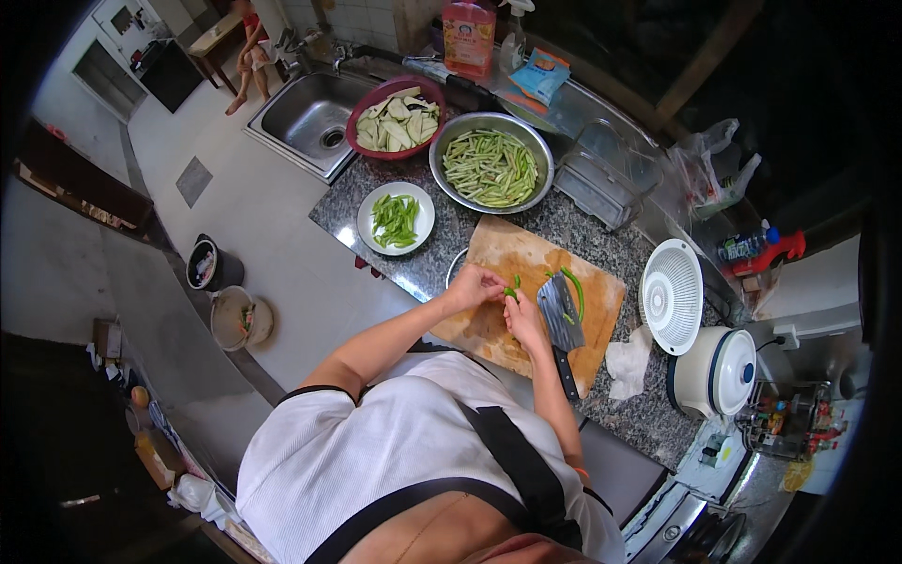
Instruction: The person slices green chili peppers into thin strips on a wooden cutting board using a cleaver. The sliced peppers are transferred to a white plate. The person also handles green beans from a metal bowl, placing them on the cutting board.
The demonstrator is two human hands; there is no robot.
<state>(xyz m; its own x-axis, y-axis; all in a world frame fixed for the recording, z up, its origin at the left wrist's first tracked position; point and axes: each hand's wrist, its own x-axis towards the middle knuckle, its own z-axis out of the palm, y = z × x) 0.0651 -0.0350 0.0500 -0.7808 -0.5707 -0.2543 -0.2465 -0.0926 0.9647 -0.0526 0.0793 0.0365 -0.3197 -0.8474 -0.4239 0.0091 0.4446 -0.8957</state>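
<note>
Over the wooden cutting board (pixel 503 246), my left hand (pixel 473 286) and my right hand (pixel 524 321) are close together. Both pinch a small piece of green pepper (pixel 513 290) between their fingertips. Right of my right hand a cleaver (pixel 556 305) lies flat on the board, its black handle pointing toward me. Beside and partly behind the blade is a long curved green pepper (pixel 576 287), with small green bits on and around the blade. Left of the board, a white plate (pixel 427 222) holds green pepper strips (pixel 395 221).
Behind the board stand a steel bowl (pixel 548 169) of cut green beans and a dark red basin (pixel 351 132) of pale vegetable slices. A steel sink (pixel 299 111) lies farther left. White colander (pixel 671 297), cloth (pixel 629 363) and rice cooker (pixel 691 381) stand right. Someone sits far back left.
</note>
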